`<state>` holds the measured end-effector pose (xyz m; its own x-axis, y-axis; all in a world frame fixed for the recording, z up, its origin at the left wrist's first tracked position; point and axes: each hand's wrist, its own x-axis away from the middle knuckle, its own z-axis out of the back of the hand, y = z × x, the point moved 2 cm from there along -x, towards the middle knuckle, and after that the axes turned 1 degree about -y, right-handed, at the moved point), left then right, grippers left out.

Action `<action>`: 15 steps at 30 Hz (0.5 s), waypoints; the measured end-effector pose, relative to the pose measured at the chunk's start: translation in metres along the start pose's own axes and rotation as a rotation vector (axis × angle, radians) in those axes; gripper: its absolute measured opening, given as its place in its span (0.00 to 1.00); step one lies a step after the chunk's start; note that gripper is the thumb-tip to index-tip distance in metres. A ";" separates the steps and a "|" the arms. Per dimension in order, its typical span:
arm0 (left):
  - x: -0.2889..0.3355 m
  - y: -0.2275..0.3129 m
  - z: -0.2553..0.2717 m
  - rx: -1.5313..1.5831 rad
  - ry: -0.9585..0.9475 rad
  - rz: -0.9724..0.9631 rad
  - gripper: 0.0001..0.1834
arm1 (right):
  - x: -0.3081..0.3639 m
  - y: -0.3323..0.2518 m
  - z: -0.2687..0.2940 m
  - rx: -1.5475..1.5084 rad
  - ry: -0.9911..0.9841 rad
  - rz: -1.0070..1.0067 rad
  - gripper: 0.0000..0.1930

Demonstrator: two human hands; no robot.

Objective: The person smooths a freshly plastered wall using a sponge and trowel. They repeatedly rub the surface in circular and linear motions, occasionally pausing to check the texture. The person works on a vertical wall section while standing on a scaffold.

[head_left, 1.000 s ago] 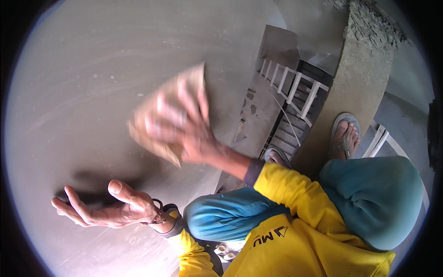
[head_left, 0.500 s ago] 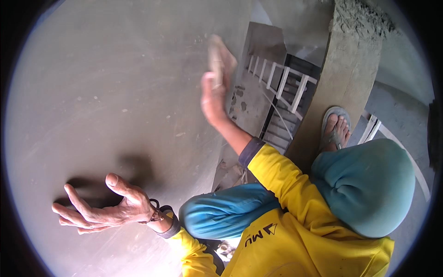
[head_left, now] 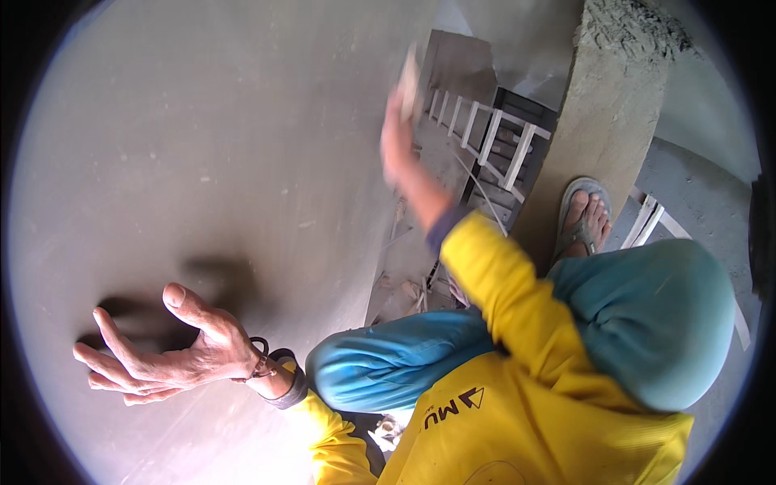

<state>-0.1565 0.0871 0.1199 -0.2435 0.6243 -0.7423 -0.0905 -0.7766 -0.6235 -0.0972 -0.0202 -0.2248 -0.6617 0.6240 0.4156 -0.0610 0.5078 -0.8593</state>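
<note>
A broad grey plastered wall (head_left: 242,145) fills the left of the view. Near its lower part, my left hand (head_left: 182,356) is open with fingers spread, casting dark shadows on the surface; whether it touches the plaster I cannot tell. A dark bracelet (head_left: 257,362) circles that wrist. Higher up, by the wall's right edge, my right hand (head_left: 399,145) is smeared by motion. It grips a flat, pale tan pad (head_left: 410,85) whose exact kind is too blurred to make out. Both arms wear yellow sleeves with dark cuffs.
My sandalled foot (head_left: 584,214) stands on a grey plank or ledge (head_left: 606,113) with rough mortar (head_left: 634,28) at its far end. Beyond and below are a pale ladder-like wooden frame (head_left: 490,137) and debris (head_left: 404,295). Another pale wooden frame (head_left: 647,220) shows at right.
My right hand has moved right and slightly upward with the pale pad, which now shows more edge-on. My left hand has shifted slightly left and up in view, staying spread.
</note>
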 end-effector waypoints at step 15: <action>0.002 0.005 -0.001 -0.022 -0.035 0.014 0.37 | 0.168 0.084 -0.001 -0.171 -0.120 -0.633 0.42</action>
<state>-0.1562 0.0843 0.1154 -0.2778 0.6100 -0.7421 -0.0659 -0.7828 -0.6188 -0.2128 0.1282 -0.2271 -0.6167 0.1091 0.7796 -0.3518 0.8478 -0.3969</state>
